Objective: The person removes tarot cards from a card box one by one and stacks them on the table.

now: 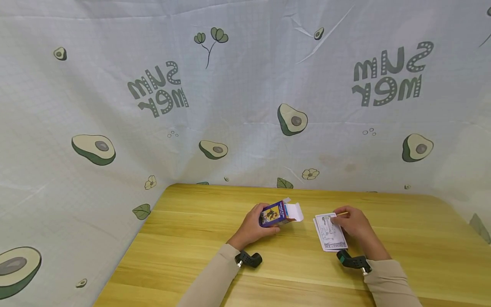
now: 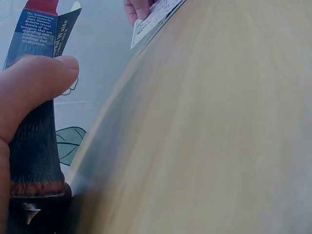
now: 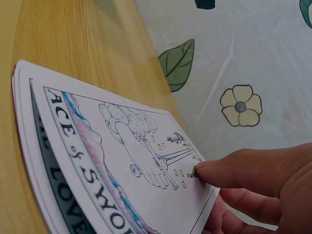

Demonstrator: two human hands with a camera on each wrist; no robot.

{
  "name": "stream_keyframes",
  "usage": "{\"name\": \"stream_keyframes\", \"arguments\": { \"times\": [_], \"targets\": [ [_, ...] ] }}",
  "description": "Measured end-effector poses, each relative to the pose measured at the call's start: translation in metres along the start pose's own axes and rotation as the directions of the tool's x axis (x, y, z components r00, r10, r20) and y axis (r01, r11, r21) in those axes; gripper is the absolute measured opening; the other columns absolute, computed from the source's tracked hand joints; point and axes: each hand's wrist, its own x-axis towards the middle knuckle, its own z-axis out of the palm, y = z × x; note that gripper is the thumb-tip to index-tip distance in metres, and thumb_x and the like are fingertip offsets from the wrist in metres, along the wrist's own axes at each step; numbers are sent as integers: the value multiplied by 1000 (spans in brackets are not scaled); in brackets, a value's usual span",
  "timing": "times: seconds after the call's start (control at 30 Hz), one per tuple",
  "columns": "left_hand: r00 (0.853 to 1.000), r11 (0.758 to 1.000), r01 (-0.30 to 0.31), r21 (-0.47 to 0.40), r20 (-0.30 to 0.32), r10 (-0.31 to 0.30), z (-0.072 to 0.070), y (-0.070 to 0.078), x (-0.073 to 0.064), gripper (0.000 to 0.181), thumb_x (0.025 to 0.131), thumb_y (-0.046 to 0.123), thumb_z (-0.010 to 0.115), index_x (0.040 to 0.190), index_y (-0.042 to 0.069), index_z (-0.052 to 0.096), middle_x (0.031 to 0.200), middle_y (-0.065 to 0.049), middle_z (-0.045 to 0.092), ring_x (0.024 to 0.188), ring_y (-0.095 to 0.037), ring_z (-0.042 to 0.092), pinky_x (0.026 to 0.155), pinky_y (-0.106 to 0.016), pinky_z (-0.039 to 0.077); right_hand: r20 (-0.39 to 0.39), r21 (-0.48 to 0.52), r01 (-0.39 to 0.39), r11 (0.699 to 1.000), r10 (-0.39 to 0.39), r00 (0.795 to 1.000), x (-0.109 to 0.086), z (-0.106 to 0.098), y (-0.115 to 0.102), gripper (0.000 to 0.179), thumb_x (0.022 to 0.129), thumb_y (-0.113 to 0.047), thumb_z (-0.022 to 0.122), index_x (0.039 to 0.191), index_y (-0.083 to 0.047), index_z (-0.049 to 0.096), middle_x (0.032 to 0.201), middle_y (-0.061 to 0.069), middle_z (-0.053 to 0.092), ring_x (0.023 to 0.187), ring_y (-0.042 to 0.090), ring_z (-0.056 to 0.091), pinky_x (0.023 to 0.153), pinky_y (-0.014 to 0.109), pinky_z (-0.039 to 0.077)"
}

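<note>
My left hand (image 1: 251,229) grips a purple tarot card box (image 1: 274,214) by its closed end. The box is tilted, with its white end flap (image 1: 294,211) folded out to the right. In the left wrist view, my thumb (image 2: 44,80) lies across the box's dark printed side (image 2: 34,141). To the right, my right hand (image 1: 354,222) pinches a small stack of tarot cards (image 1: 330,233) at its far edge, thumb on top. The right wrist view shows the Ace of Swords card (image 3: 131,156) uppermost, with the Lovers card (image 3: 51,165) partly hidden beneath.
Both hands are over a yellow wood-grain table (image 1: 184,238). Behind and to the left hangs a pale curtain (image 1: 245,85) printed with avocados, leaves and flowers, meeting the table's far edge. A black wrist camera (image 1: 249,259) is strapped at each sleeve cuff.
</note>
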Motion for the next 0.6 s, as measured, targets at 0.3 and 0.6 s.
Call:
{"name": "stream_keyframes", "arguments": {
  "times": [0.3, 0.6],
  "targets": [
    [1000, 1000, 13, -6, 4, -13, -2, 3, -1, 68, 77, 38, 81, 131, 14, 48, 116, 1, 54, 97, -11, 52, 84, -26, 45, 2, -50, -7, 999, 7, 1000, -2, 0, -4, 41, 88, -16, 66, 117, 9, 54, 101, 27, 58, 81, 30, 55, 63, 30, 45],
    [1000, 1000, -2, 0, -1, 2, -3, 3, -2, 68, 77, 38, 81, 130, 13, 48, 115, 0, 54, 96, -11, 52, 83, -26, 45, 3, -70, 3, 998, -3, 1000, -3, 3, -2, 39, 87, -16, 66, 115, 9, 54, 98, 25, 58, 80, 30, 54, 63, 30, 44]
  ]
}}
